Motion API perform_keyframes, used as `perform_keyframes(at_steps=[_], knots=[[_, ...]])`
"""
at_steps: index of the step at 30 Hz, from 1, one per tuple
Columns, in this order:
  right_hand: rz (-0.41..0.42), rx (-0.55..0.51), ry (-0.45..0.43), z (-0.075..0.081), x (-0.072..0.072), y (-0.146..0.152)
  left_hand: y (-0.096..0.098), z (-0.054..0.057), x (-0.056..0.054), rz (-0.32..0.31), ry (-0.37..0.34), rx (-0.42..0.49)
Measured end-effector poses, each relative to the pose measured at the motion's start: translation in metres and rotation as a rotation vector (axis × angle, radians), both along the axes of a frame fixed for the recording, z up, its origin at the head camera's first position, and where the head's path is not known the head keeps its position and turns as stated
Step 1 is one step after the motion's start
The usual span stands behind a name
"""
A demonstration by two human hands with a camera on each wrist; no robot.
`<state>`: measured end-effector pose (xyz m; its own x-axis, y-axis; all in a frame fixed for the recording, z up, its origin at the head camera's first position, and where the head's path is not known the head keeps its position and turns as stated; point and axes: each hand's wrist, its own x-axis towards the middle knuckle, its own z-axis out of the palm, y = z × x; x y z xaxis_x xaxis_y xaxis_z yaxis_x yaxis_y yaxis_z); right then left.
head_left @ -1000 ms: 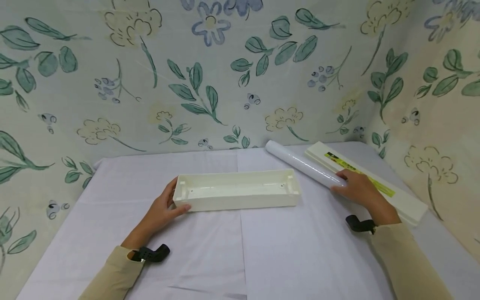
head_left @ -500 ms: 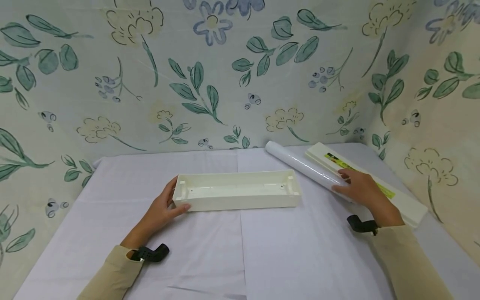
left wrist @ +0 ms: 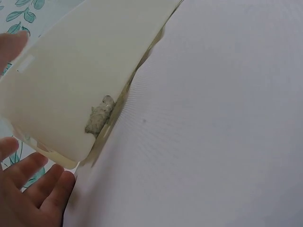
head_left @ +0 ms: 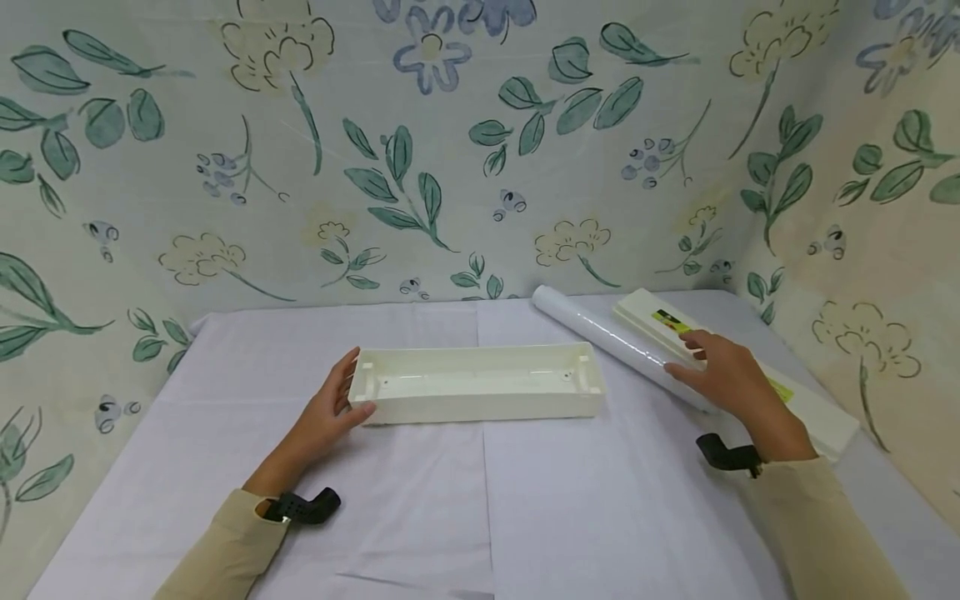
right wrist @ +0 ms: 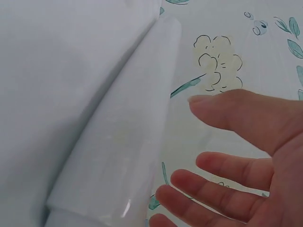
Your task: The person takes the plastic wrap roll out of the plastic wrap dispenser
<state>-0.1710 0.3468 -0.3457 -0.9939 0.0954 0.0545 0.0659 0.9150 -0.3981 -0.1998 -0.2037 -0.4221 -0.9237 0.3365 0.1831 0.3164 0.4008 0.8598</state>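
A long cream plastic box (head_left: 480,407), its top uncovered, lies on the table in the head view. My left hand (head_left: 322,417) is at its left end, thumb near the front corner and fingers behind the end wall. In the left wrist view the fingers (left wrist: 28,170) spread loosely beside the box end (left wrist: 85,71). A white roll (head_left: 607,337) in shiny wrapping slants across the right side. Over its near part hovers my right hand (head_left: 738,387), fingers relaxed and holding nothing; the right wrist view shows a gap between the roll (right wrist: 118,123) and the fingertips.
A long cream lid-like piece (head_left: 813,417) with a yellow-green label lies right of the roll, partly hidden by the right hand. White cloth (head_left: 420,508) covers the table. Floral fabric (head_left: 450,167) rises behind and at the sides.
My right hand has let go of the roll and moved slightly right. The left hand's thumb and fingers have loosened at the box end. Box and roll stay put.
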Motion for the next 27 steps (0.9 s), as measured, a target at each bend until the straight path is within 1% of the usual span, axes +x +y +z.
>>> perform_keyframes(at_steps=[3,7,9,16,23,27], knots=[[-0.011,0.012,0.02,0.003,0.002,-0.004,0.0,0.002,0.0,0.0,0.019,0.008],[-0.011,0.018,0.045,0.008,0.004,-0.01,0.001,0.006,0.001,0.025,0.045,-0.005],[0.0,0.019,0.051,0.012,0.005,-0.012,0.001,0.009,0.002,0.031,0.054,-0.004],[0.034,0.012,0.096,0.019,0.007,-0.024,0.0,0.018,0.003,0.066,0.095,-0.052],[0.072,0.001,0.161,0.023,0.01,-0.034,0.0,0.022,0.0,0.073,0.154,-0.073],[0.084,0.007,0.181,0.024,0.012,-0.04,0.002,0.028,-0.002,0.076,0.176,-0.099]])
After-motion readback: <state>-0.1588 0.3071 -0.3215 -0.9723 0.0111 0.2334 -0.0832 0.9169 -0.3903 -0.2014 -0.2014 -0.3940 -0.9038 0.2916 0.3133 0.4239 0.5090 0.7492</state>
